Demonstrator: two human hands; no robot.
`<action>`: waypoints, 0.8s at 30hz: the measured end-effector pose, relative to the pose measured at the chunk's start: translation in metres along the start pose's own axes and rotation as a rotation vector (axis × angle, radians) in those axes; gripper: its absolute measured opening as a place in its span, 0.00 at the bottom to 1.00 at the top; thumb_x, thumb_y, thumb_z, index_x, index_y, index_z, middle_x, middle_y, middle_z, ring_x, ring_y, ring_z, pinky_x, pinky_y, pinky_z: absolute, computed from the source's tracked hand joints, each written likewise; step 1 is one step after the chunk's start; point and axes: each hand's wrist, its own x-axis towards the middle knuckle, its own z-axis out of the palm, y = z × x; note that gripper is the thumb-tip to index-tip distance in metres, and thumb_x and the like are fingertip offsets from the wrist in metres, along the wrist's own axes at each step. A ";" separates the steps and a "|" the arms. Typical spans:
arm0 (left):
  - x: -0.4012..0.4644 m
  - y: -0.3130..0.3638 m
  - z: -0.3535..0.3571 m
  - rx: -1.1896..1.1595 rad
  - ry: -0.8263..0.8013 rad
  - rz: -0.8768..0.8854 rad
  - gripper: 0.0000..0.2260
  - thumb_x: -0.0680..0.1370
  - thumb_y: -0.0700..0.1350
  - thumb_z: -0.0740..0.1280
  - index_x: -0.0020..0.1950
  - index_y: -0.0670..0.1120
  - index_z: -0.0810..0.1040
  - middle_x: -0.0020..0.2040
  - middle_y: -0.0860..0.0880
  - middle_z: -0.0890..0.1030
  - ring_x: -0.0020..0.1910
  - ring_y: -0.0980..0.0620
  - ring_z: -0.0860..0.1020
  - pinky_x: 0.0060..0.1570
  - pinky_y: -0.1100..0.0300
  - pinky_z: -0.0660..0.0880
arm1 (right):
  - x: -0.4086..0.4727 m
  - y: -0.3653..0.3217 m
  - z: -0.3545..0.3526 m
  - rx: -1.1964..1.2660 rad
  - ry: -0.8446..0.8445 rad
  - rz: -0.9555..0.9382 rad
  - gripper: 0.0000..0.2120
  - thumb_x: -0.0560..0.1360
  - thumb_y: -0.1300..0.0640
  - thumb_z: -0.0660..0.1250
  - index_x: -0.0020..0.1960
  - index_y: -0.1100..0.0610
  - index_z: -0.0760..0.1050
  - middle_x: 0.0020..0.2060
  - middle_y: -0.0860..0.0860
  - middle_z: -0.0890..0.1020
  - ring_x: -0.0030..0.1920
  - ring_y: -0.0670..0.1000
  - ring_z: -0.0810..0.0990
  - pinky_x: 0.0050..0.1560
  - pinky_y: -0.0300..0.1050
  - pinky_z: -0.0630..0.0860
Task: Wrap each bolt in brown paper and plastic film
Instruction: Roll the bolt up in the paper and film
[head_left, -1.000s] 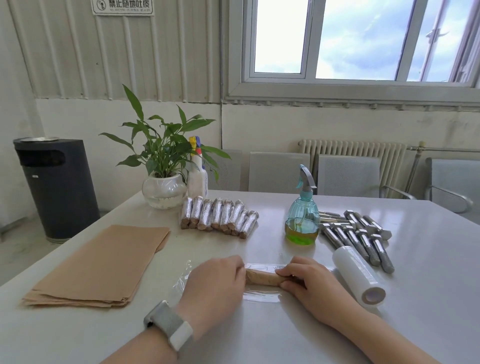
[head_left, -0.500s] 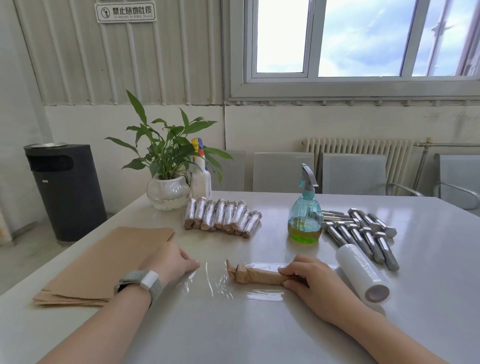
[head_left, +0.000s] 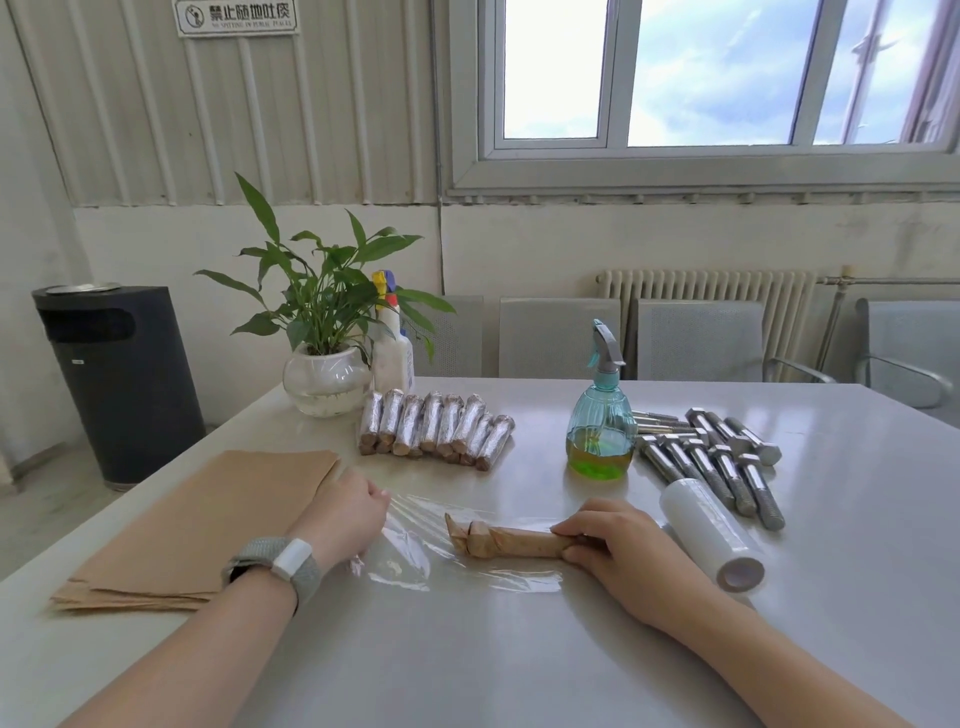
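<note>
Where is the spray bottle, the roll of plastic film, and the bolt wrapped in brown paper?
spray bottle (head_left: 601, 415): head view, on its blue-green body.
roll of plastic film (head_left: 707, 530): head view, on the roll's white side.
paper-wrapped bolt (head_left: 511, 540): head view, on the middle of the brown wrapping.

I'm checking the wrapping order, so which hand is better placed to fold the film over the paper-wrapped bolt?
Left. The left hand already pinches the film's free edge, while the right hand pins the paper-wrapped bolt.
</note>
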 end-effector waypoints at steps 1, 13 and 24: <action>0.000 0.000 0.000 -0.027 0.004 0.002 0.12 0.82 0.49 0.59 0.41 0.46 0.67 0.34 0.48 0.75 0.30 0.50 0.74 0.32 0.58 0.67 | 0.000 0.001 0.000 -0.001 -0.004 0.006 0.10 0.77 0.57 0.70 0.57 0.50 0.82 0.48 0.43 0.79 0.53 0.44 0.76 0.56 0.35 0.69; -0.014 0.093 -0.006 -0.610 -0.287 0.132 0.09 0.83 0.46 0.62 0.44 0.44 0.71 0.27 0.50 0.73 0.16 0.56 0.66 0.20 0.69 0.61 | 0.002 0.002 0.002 0.010 -0.021 0.035 0.11 0.76 0.56 0.70 0.58 0.49 0.82 0.48 0.41 0.77 0.52 0.44 0.76 0.55 0.34 0.68; -0.026 0.138 0.063 -0.119 -0.489 0.281 0.09 0.83 0.49 0.57 0.54 0.46 0.73 0.31 0.51 0.78 0.22 0.52 0.70 0.21 0.67 0.64 | 0.002 0.005 0.002 0.017 -0.023 0.008 0.09 0.75 0.56 0.70 0.54 0.48 0.84 0.37 0.39 0.69 0.42 0.44 0.71 0.47 0.38 0.69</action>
